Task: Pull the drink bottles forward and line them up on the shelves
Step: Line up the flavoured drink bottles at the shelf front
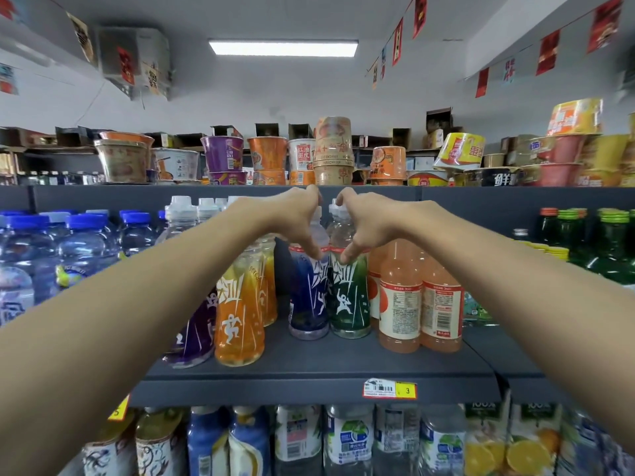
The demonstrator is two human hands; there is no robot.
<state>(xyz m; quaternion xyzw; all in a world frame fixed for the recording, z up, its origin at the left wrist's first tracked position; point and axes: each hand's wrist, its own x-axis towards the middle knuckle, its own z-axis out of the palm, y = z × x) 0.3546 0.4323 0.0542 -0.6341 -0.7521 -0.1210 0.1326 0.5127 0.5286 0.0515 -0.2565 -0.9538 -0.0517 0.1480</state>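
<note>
Blue film wraps the lower half of the clear plastic drink bottle [309, 304] that the left hand [297, 218] grips, fingers curled over the neck near the white cap and thumb reaching down to the shoulder. Just beside it, the right hand [366, 223] holds a matching clear bottle with a green wrap [348, 304] in the same way, its thumb tip resting at the top edge of the wrap. Both bottles stand upright and touch side by side under the two hands, set back from the front edge of the dark grey metal shelf [309, 365].

Outward from the left hand, nearer the person, an orange-wrapped bottle of the same shape [238, 321] stands close to the shelf's front edge, with a purple-wrapped one [196, 338] touching it, partly hidden by the left forearm. Farther out on that side is a cluster of clear water bottles with blue caps [82, 249].

Outward from the right hand stand two peach-coloured juice bottles with white labels [400, 304], side by side, and beyond them dark green glass bottles [611, 242].

Below the hands, a red and yellow price tag [390, 388] sits on the shelf lip, with more bottled drinks [347, 438] on the tier beneath. Above the hands, paper instant-noodle cups [268, 156] crowd the top shelf.
</note>
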